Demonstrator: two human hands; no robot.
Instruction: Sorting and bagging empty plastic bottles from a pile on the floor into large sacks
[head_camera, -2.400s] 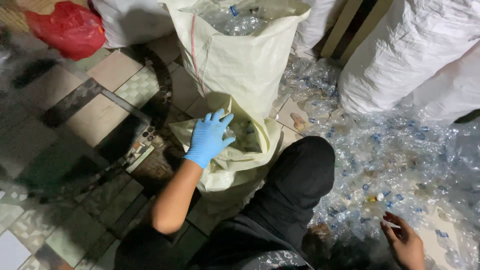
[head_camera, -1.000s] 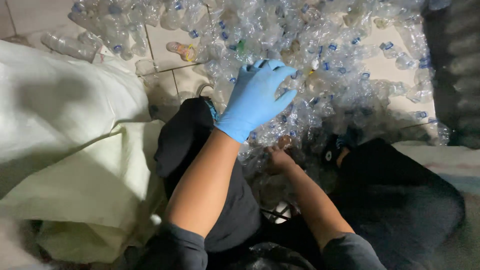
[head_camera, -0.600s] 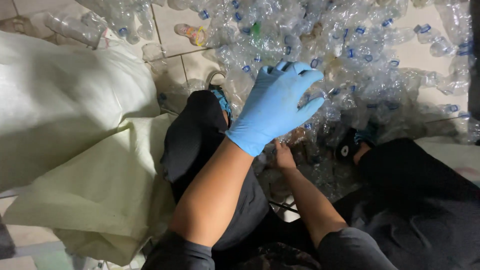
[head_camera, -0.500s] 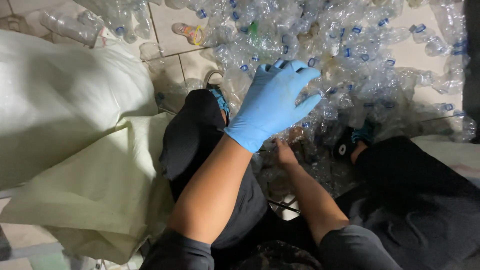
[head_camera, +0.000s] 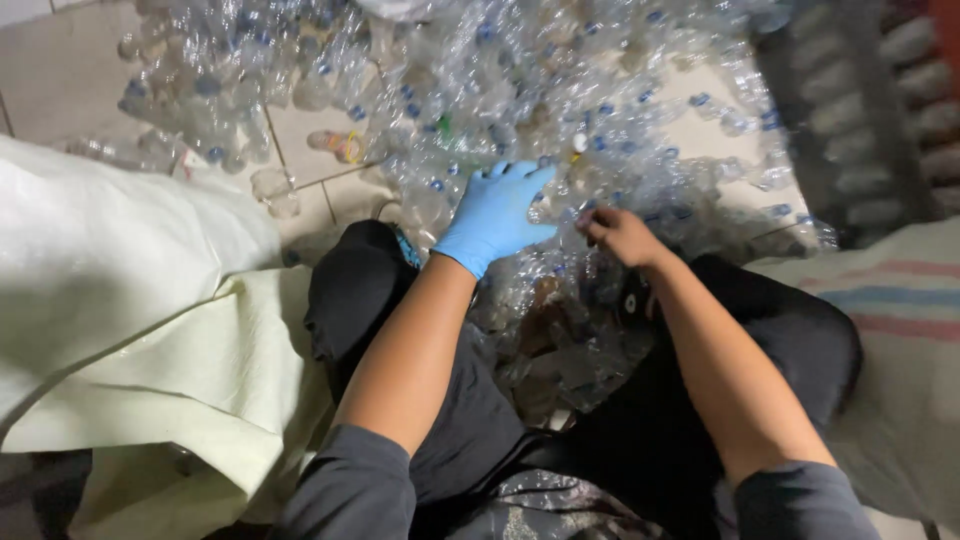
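A big heap of crushed clear plastic bottles (head_camera: 560, 90) with blue caps covers the tiled floor in front of me. My left hand (head_camera: 495, 213), in a blue glove, lies fingers apart on the near edge of the heap. Just to its right, my bare right hand (head_camera: 620, 233) is curled among the bottles. Whether it grips one is hidden. More bottles (head_camera: 560, 350) lie between my knees, which are in black trousers (head_camera: 360, 290).
A pale yellow-white woven sack (head_camera: 140, 330) lies slumped at my left. A grey sack with red and blue stripes (head_camera: 900, 330) sits at my right. A dark ribbed object (head_camera: 850, 110) stands at the top right. A few loose bottles (head_camera: 340, 145) lie on the tiles.
My gloved left hand came down from the air onto the bottles. My right hand rose from between my knees to the heap beside it. The view tilted towards the heap.
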